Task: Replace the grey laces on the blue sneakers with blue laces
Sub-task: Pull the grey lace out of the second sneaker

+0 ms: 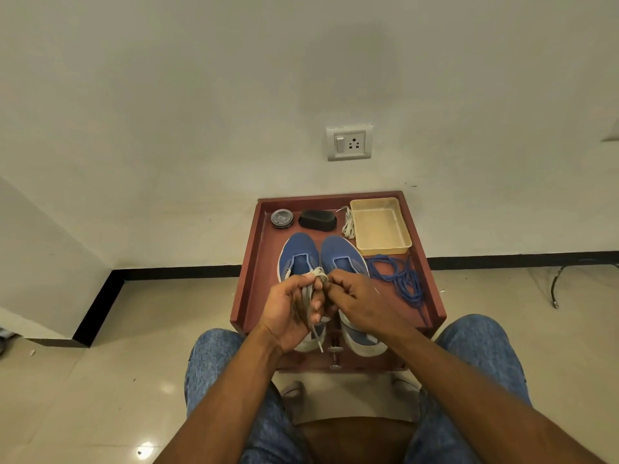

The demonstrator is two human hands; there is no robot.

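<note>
Two blue sneakers stand side by side on a small red-brown table (254,262), toes pointing away: the left sneaker (297,254) and the right sneaker (341,254). Both show bare eyelet rows. My left hand (289,313) grips a bunched grey lace (310,289) above the sneakers, one end dangling toward the heel. My right hand (360,304) pinches the same bundle at its top. A loose pile of blue laces (398,279) lies right of the sneakers. Another grey lace (348,222) lies folded beside the tray.
A cream plastic tray (380,249) sits at the table's far right corner. A black brush (317,220) and a round tin (282,218) lie at the far edge. The table has a raised rim and stands against a wall with a socket (349,142). My knees flank the table.
</note>
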